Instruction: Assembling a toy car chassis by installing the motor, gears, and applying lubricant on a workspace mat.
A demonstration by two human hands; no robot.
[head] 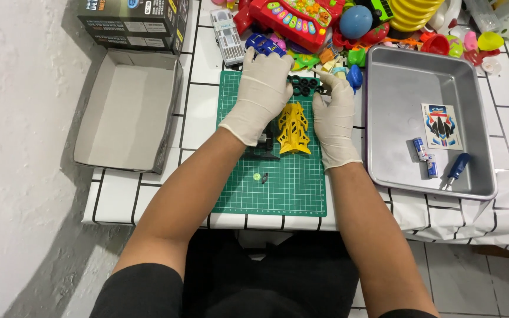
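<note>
Both of my hands wear white gloves and rest over a green cutting mat (284, 188). My left hand (262, 91) reaches to the mat's far edge, its fingers over several small black wheels (304, 85). My right hand (334, 115) has its fingertips at the same wheels; what it pinches is hidden. Between my hands lies a yellow toy car body (293, 128), next to a dark chassis (264, 147) partly under my left wrist. A small green gear (257, 176) and a dark small part (264, 176) lie on the mat nearer to me.
A metal tray (396, 100) at the right holds a sticker sheet (441, 125), two batteries (425, 156) and a blue-handled screwdriver (458, 168). An open cardboard box (128, 112) stands at the left. Colourful toys (337, 23) crowd the back of the tiled table.
</note>
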